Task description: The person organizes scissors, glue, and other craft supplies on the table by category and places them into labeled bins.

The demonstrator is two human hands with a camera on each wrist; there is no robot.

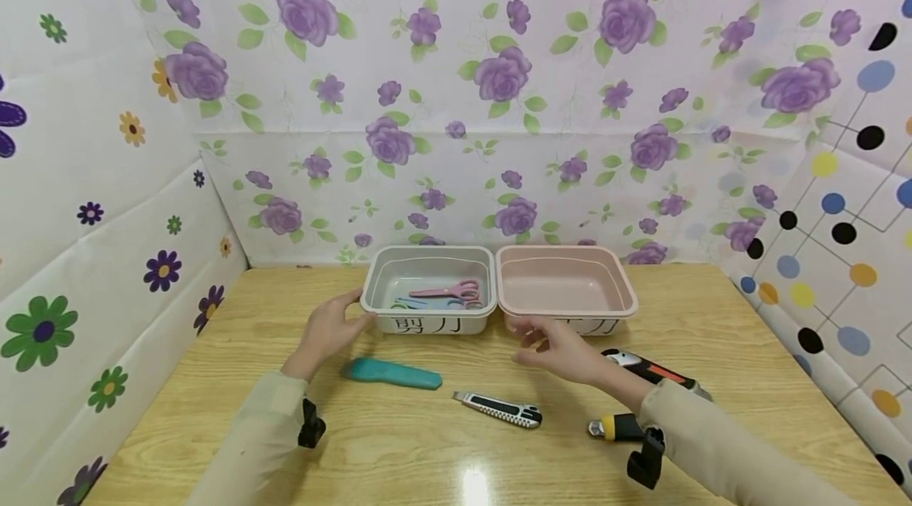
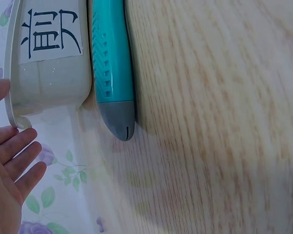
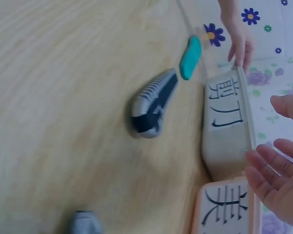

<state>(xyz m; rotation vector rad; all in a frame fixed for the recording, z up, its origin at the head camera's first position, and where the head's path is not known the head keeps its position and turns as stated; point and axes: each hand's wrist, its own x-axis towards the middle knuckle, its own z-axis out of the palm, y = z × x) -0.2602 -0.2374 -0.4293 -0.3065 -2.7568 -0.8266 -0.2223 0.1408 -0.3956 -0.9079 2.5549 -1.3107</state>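
At the left end of a grey plastic bin (image 1: pixel 430 324), my left hand (image 1: pixel 329 334) rests its fingers and thumb about the rim corner, with fingers fairly straight. Pink-handled scissors (image 1: pixel 449 291) and other scissors lie inside that bin. My right hand (image 1: pixel 559 348) hovers by the front left corner of a pink bin (image 1: pixel 570 312), its fingers loosely bent and holding nothing. The pink bin shows a bare floor inside. A teal utility knife (image 1: pixel 395 374) lies near my left hand, and a silver-and-black utility knife (image 1: pixel 499 408) lies between my arms.
A black-and-red utility knife (image 1: pixel 651 370) lies partly behind my right forearm, with a yellow-and-black one (image 1: pixel 616 428) beside my right sleeve. Both bins stand side by side at the table's (image 1: pixel 399 450) back, before a flowered cloth (image 1: pixel 456 173). Patterned cloths flank both sides.
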